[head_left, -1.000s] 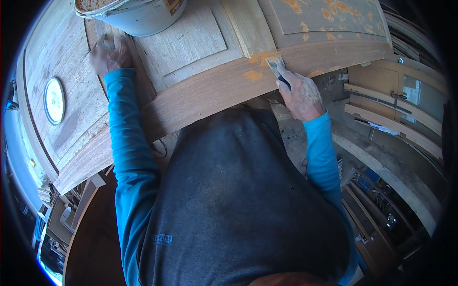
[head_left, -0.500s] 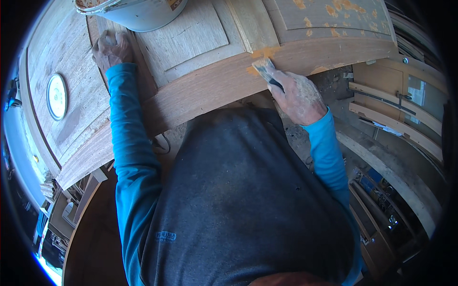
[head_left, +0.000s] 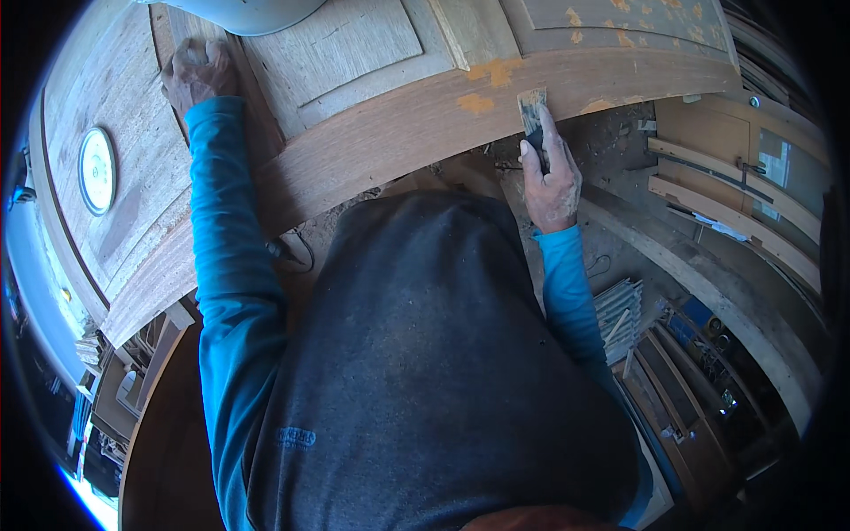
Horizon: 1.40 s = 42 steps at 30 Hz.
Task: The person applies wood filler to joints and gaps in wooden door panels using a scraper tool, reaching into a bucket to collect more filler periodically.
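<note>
- White bucket [head_left: 257, 12], eleven o'clock; pale disc [head_left: 97, 171], ten.
- Left hand [head_left: 197, 75] curls, contents unclear.
- Right hand [head_left: 553, 184] grips flat tool [head_left: 532, 108], shifted toward one o'clock, off orange patch [head_left: 475, 104].

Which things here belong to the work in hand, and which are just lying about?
In use:
flat tool, in the right hand
panelled wood, under the left hand
orange patches
probably the pale bucket

Seemingly lying about:
round disc
long wooden strips
ribbed grey pieces

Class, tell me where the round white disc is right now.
In the head view, the disc lies far left on the wooden surface, left of the left blue sleeve.
</note>
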Each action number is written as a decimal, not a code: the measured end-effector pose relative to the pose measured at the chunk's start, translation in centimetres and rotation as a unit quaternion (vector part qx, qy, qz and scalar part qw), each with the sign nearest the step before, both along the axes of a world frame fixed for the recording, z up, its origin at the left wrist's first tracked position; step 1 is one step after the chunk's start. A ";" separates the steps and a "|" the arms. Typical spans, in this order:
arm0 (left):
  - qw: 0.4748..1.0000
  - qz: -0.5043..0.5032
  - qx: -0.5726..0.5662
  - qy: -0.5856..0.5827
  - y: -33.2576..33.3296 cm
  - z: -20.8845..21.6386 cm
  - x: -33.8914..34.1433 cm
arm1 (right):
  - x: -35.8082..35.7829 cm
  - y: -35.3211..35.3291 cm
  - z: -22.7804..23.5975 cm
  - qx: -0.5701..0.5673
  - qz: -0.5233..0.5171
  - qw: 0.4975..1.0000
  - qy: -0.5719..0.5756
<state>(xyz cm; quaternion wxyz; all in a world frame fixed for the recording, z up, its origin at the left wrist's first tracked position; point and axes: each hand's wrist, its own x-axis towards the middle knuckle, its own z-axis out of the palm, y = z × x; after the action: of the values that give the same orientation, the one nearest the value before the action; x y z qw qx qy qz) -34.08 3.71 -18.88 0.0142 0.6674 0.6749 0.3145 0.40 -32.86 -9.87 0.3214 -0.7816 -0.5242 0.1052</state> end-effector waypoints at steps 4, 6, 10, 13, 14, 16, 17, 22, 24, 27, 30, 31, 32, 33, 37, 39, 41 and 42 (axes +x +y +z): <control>1.000 -0.010 -0.004 0.024 -0.8 0.8 0.7 | -0.8 -3.5 -4.5 -0.046 -0.025 0.998 0.016; 1.000 0.002 0.016 0.024 0.1 -0.2 0.1 | -0.7 -6.2 -6.1 -0.037 -0.001 0.999 -0.031; 0.998 -0.021 0.016 0.055 0.5 -0.9 -1.0 | -2.1 -9.0 -4.3 -0.085 0.003 0.996 0.024; 0.998 -0.036 0.003 0.049 -0.2 0.0 0.3 | -2.0 -8.3 -1.2 -0.091 -0.102 0.982 0.133; 0.998 -0.032 0.008 0.045 0.0 0.0 0.0 | -1.8 -7.2 0.0 -0.072 -0.121 0.978 0.152; 0.999 -0.023 0.012 0.037 0.1 -0.3 -0.7 | -1.2 -5.9 0.7 -0.056 -0.129 0.980 0.142; 0.999 -0.029 0.016 0.038 0.0 -0.2 -0.6 | -0.9 -5.6 0.9 -0.053 -0.137 0.978 0.148; 0.999 -0.024 0.035 0.026 -0.1 -0.5 -0.1 | -0.3 -4.9 1.1 -0.085 -0.161 0.968 0.170; 0.999 -0.027 0.032 0.017 -0.3 -0.3 0.0 | -0.6 -4.9 1.2 -0.102 -0.161 0.963 0.193; 0.999 -0.017 0.046 0.016 -0.4 0.1 -0.1 | -0.6 -4.5 1.3 -0.116 -0.128 0.963 0.207; 0.998 -0.011 0.053 0.016 -0.3 -0.8 0.3 | -1.3 -2.9 2.3 -0.147 -0.070 0.952 0.257; 0.998 -0.006 0.054 0.019 -0.4 -0.8 0.3 | -1.2 -1.9 2.7 -0.148 -0.053 0.955 0.253; 0.998 -0.012 0.054 0.026 -0.2 -0.7 0.1 | -1.0 -0.9 3.2 -0.150 -0.035 0.957 0.248; 0.998 -0.017 0.053 0.033 0.2 -0.5 -0.2 | -0.6 0.1 3.7 -0.151 -0.015 0.958 0.243; 0.996 -0.024 0.081 0.027 0.6 -2.3 -1.3 | 3.0 6.1 5.9 -0.188 0.109 0.966 0.138; 0.995 -0.020 0.092 0.029 0.2 -3.1 -2.2 | 5.7 9.0 6.2 -0.188 0.211 0.957 0.065; 0.996 -0.017 0.084 0.029 -1.4 -1.8 -1.5 | 7.1 11.8 6.9 -0.198 0.294 0.935 0.019; 0.997 -0.013 0.077 0.029 -1.5 -2.2 -1.4 | 7.4 13.2 7.3 -0.209 0.322 0.923 0.007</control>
<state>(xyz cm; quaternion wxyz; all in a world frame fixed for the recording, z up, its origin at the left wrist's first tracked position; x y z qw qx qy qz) -35.48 2.19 -21.06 -0.0529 0.6838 0.6401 0.3461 7.78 -19.70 -2.54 0.1029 -0.6190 -0.7118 0.3156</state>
